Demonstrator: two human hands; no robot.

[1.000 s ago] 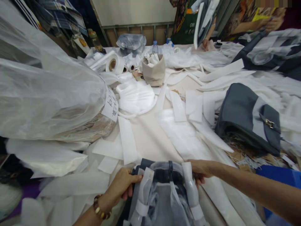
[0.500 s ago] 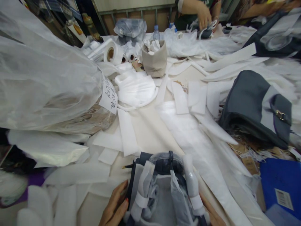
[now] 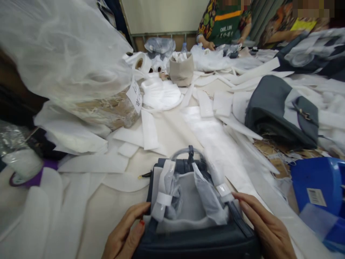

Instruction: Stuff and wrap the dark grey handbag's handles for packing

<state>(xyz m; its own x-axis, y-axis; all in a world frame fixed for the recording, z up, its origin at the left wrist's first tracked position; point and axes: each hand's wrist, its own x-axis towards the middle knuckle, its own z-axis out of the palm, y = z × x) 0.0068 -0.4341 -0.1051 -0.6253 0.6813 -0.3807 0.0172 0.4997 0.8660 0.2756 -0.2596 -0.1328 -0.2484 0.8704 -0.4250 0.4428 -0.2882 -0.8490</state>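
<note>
resting at the lower centre of the frame, a dark bag [image 3: 199, 241] sits on the pale table cover [image 3: 176, 131], between the two hands. left hand [image 3: 125, 232]: at the bag's left side; forefinger extended along the edge, thumb parted from it, red visible on the nail. right hand [image 3: 266, 227]: at the bag's right side, two digits extended and slightly parted, tips near the right wrapped strap [image 3: 225, 192]. remaining fingers of both hands are partly hidden; whether they press or only touch cannot be told.

condition of the bag: a thin whitish sheet [image 3: 187, 192] covers its upper face; the left wrapped strap [image 3: 164, 199] carries a white band; a looped handle stands at the top edge; a black pull [image 3: 145, 175] with a gold-coloured tip projects at left.

surroundings: white foam strips [image 3: 150, 131] lie scattered at centre and left. a large translucent plastic sack [image 3: 88, 50] with a handwritten label [image 3: 134, 95] fills the upper left. a beige container [image 3: 181, 73] stands at upper centre. a second dark bag [image 3: 265, 111] lies at right, above a blue item [image 3: 299, 180]. a co-worker in a green apron [image 3: 225, 28] is at the upper edge.
</note>
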